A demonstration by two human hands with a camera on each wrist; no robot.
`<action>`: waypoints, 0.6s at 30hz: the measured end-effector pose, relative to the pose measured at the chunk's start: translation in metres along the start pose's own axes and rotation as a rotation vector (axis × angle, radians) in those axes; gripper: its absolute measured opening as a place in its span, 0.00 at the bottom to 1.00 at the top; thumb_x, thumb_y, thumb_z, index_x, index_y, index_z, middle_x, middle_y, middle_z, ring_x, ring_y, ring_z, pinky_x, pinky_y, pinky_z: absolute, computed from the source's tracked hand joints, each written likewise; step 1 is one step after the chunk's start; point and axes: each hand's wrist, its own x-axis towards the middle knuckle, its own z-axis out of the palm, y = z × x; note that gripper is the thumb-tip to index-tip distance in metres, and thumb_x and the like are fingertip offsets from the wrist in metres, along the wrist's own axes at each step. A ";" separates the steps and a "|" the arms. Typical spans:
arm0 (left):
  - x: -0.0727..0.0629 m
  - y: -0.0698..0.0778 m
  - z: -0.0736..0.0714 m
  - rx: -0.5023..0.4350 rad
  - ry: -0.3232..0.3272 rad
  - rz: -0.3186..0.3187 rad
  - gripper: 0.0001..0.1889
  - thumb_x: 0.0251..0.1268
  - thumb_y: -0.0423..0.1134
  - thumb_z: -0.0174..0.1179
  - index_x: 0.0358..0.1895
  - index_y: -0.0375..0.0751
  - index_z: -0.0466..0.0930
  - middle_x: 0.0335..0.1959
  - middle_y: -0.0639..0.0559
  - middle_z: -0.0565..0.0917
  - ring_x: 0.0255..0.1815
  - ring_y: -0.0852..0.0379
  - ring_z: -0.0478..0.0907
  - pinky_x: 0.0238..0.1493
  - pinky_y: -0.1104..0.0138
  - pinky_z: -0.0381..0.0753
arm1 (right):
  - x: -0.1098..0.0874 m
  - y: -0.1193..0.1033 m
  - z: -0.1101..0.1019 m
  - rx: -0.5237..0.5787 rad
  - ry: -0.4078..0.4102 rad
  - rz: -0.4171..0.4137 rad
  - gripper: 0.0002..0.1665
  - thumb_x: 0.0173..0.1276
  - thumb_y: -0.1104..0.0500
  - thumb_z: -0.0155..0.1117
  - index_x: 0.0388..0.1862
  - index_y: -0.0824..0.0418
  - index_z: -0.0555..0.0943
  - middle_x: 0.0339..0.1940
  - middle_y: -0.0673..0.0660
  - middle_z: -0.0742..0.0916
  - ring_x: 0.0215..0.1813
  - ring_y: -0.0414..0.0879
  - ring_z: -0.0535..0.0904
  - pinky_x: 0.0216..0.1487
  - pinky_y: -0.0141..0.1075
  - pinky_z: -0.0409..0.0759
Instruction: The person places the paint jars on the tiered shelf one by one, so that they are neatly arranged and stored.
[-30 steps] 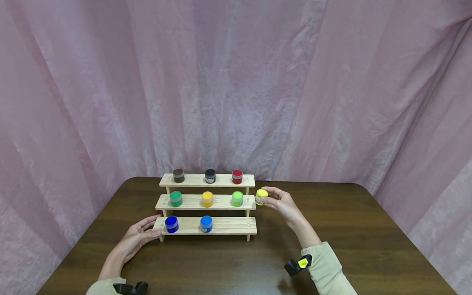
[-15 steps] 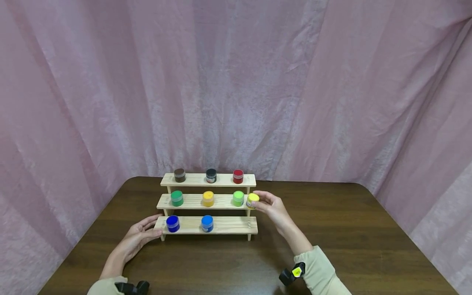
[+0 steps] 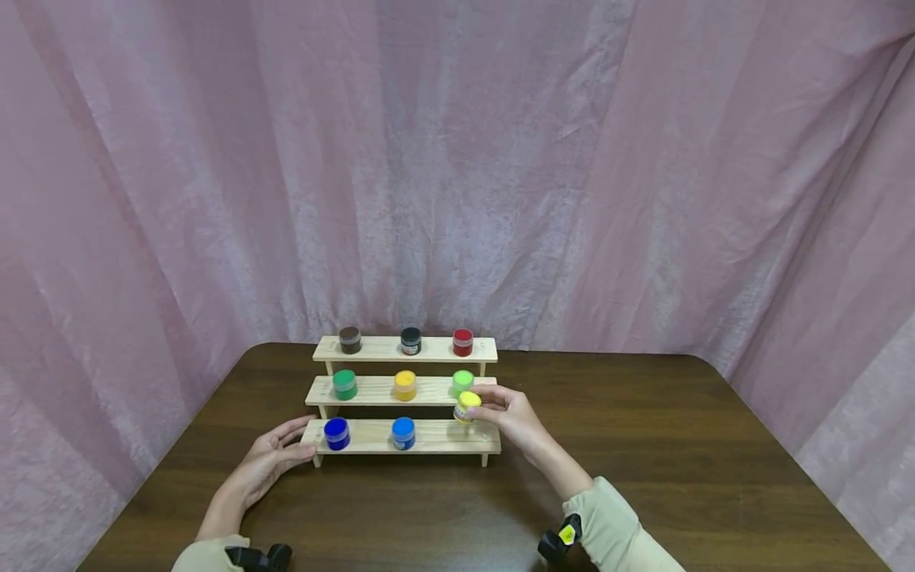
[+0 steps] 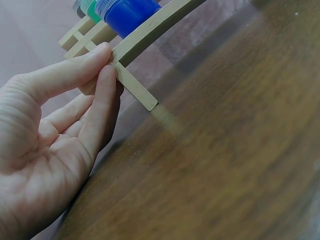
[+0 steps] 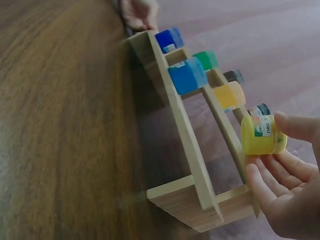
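Note:
My right hand (image 3: 516, 421) pinches a small yellow paint jar (image 3: 468, 407) between thumb and fingers. It is above the right part of the bottom tier, in front of the light green jar (image 3: 462, 381), which it partly hides. In the right wrist view the yellow jar (image 5: 260, 137) lies sideways in the picture, apart from the shelf below. My left hand (image 3: 266, 461) holds the left end of the three-tier wooden stand (image 3: 446, 437). Thumb and index finger grip its corner by the leg in the left wrist view. Dark blue (image 3: 337, 434) and light blue (image 3: 403, 434) jars stand on the bottom tier.
Green (image 3: 345, 384) and orange-yellow (image 3: 404, 385) jars share the middle tier with the light green one. Brown (image 3: 350, 340), black (image 3: 411, 341) and red (image 3: 462, 342) jars stand on top. The stand is on a brown wooden table (image 3: 643, 445), before a pink curtain (image 3: 457, 175).
The right hand has carried the yellow jar left and down, from beside the middle tier's right end to over the bottom tier. The left hand keeps its hold on the stand.

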 end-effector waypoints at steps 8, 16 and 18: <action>0.002 -0.001 -0.001 0.023 0.015 -0.004 0.41 0.64 0.32 0.62 0.75 0.28 0.49 0.58 0.59 0.71 0.49 0.68 0.80 0.53 0.72 0.82 | -0.001 0.011 0.004 0.017 -0.062 0.039 0.26 0.62 0.65 0.68 0.58 0.74 0.77 0.52 0.68 0.86 0.43 0.36 0.83 0.46 0.27 0.81; 0.002 0.001 -0.001 0.019 0.020 -0.014 0.41 0.65 0.32 0.61 0.76 0.27 0.47 0.62 0.54 0.69 0.49 0.69 0.80 0.53 0.73 0.82 | -0.004 0.018 0.006 -0.002 -0.092 0.062 0.26 0.61 0.65 0.69 0.58 0.73 0.78 0.50 0.67 0.86 0.43 0.36 0.83 0.46 0.26 0.80; 0.002 0.001 0.000 0.014 0.020 -0.012 0.41 0.65 0.31 0.61 0.75 0.27 0.47 0.60 0.56 0.70 0.49 0.69 0.80 0.52 0.73 0.82 | -0.004 0.019 0.007 -0.008 -0.102 0.060 0.26 0.61 0.65 0.69 0.58 0.74 0.78 0.51 0.67 0.86 0.43 0.36 0.83 0.46 0.26 0.80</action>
